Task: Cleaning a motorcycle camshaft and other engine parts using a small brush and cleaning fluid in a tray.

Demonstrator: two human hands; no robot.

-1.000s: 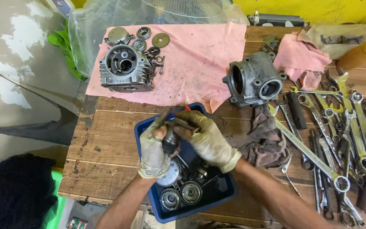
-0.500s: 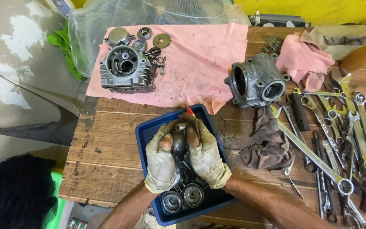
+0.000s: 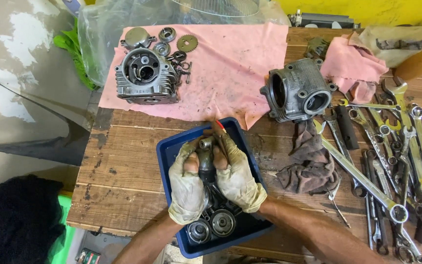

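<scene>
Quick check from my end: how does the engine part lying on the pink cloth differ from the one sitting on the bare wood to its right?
The finned cylinder head rests wholly on the pink cloth, with small loose parts beside it; the cylinder block sits mostly on bare wooden bench, next to the wrenches. The head shows one round opening facing up; the block lies tilted, showing two bores. Both are grey cast metal, grimy, untouched by either hand.

Beneath the stained pale gloved left hand (image 3: 187, 182): dark-blue plastic tray (image 3: 169, 146). Beyond it: pink cloth sheet (image 3: 235, 68), brown plank table (image 3: 123, 161).
</scene>
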